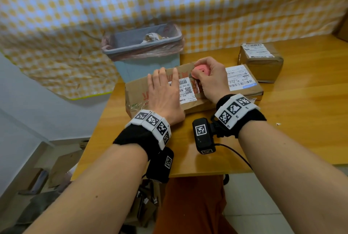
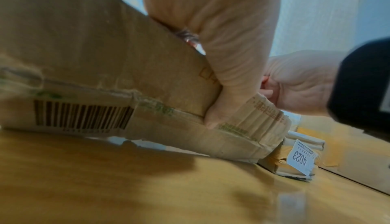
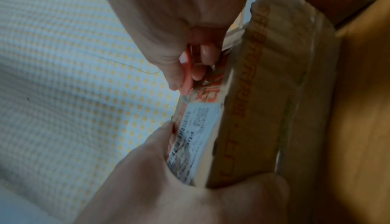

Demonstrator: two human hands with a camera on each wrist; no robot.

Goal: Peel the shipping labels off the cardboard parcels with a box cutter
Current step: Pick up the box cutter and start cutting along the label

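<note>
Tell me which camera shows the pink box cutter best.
The head view: the pink box cutter shows from above in the right hand, at the edge of the shipping label. The right wrist view shows only a blurred pink sliver between the fingers. In the left wrist view it can hardly be made out.

The white shipping label on the near flat brown cardboard parcel reads "001-AC" and "04". The right white label shows "M1 A218", inverted. A small white tag reads "AD23".
</note>
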